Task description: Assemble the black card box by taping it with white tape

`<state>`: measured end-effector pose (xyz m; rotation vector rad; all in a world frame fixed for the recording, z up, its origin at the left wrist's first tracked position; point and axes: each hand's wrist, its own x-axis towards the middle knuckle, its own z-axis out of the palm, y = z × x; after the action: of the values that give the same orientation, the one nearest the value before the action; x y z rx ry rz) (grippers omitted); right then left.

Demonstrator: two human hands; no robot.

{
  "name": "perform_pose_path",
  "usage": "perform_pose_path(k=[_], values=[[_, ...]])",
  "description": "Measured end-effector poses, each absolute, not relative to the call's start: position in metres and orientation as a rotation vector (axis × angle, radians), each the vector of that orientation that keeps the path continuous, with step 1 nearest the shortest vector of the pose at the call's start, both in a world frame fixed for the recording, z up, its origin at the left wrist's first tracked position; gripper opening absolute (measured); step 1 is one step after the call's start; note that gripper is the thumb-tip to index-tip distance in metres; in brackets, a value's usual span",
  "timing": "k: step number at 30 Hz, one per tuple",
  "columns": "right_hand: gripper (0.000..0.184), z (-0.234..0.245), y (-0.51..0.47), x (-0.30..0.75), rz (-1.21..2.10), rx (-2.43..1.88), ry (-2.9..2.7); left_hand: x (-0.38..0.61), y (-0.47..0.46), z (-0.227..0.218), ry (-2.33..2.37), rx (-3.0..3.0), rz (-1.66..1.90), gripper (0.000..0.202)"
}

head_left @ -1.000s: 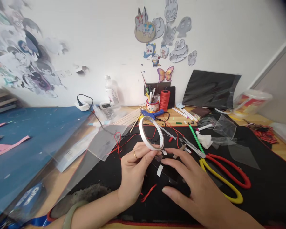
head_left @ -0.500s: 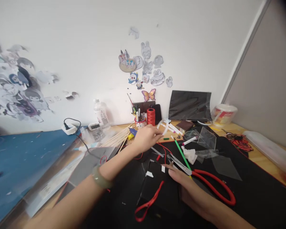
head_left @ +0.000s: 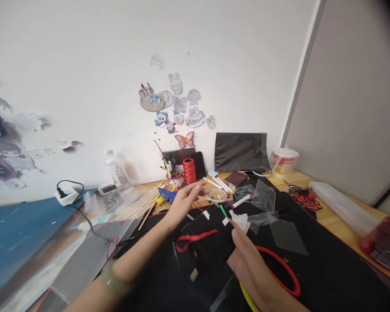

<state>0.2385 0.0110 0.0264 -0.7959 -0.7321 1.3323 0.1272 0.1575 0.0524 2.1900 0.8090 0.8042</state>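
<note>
Above a crowded wooden counter (head_left: 338, 225), a pale wall (head_left: 84, 65) carries cut-out cartoon figures (head_left: 162, 102). A black mat (head_left: 338, 277) covers much of the near work area, and a glossy black sheet (head_left: 240, 151) leans against the wall at the back.

Over the mat, a person's right hand (head_left: 247, 255) grips a dark piece (head_left: 214, 249) along its right side, thumb laid near the edge; its outline is hard to make out against the black. The left hand (head_left: 182, 201) reaches across with fingers extended and nearly together, no object visible in its grasp. Beneath the right forearm show the red and yellow handles of scissors (head_left: 294, 277).

A plastic tub (head_left: 284, 164) stands at the back right, a clear bottle (head_left: 117, 172) at the back left, and a red spool of thread (head_left: 189, 171) between them, beside a pen cup (head_left: 175, 179). Just past the left fingertips is a thin ring of tape (head_left: 216, 201); whether they touch it cannot be told. Smallest of all, a red cord (head_left: 196, 237) lies across the dark piece, with two white tabs (head_left: 206, 214) at its far edge.
</note>
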Motion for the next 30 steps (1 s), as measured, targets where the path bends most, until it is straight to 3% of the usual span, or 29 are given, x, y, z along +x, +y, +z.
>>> perform_pose_path(k=[4, 5, 7, 9, 15, 20, 24, 30], values=[[0.055, 0.015, 0.018, 0.244, 1.122, -0.883, -0.754, 0.096, 0.100, 0.045, 0.715, 1.839, 1.023, 0.050], [0.057, 0.010, 0.019, 0.245, 1.097, -0.909, -0.762, 0.093, 0.089, 0.040, 0.670, 1.829, 0.999, 0.059], [0.059, 0.003, 0.019, 0.246, 1.078, -0.956, -0.789, 0.093, 0.075, 0.029, 0.699, 1.853, 0.972, 0.097], [0.061, -0.001, 0.018, 0.247, 1.082, -0.983, -0.856, 0.097, 0.070, 0.022, 0.793, 1.818, 0.981, 0.103], [0.078, 0.002, 0.022, 0.258, 1.028, -1.003, -1.208, 0.094, 0.084, 0.030, 0.716, 1.620, 0.965, 0.091], [0.041, 0.012, 0.020, 0.269, 0.584, -1.109, -1.430, 0.078, 0.086, 0.028, 0.466, 1.150, 0.763, 0.085], [0.033, 0.019, 0.012, 0.269, 0.442, -1.102, -1.547, 0.079, 0.077, 0.018, 0.479, 0.864, 0.665, 0.057], [0.016, 0.024, 0.006, 0.264, 0.467, -1.089, -1.631, 0.088, 0.069, 0.021, 0.535, 0.763, 0.618, 0.047]])
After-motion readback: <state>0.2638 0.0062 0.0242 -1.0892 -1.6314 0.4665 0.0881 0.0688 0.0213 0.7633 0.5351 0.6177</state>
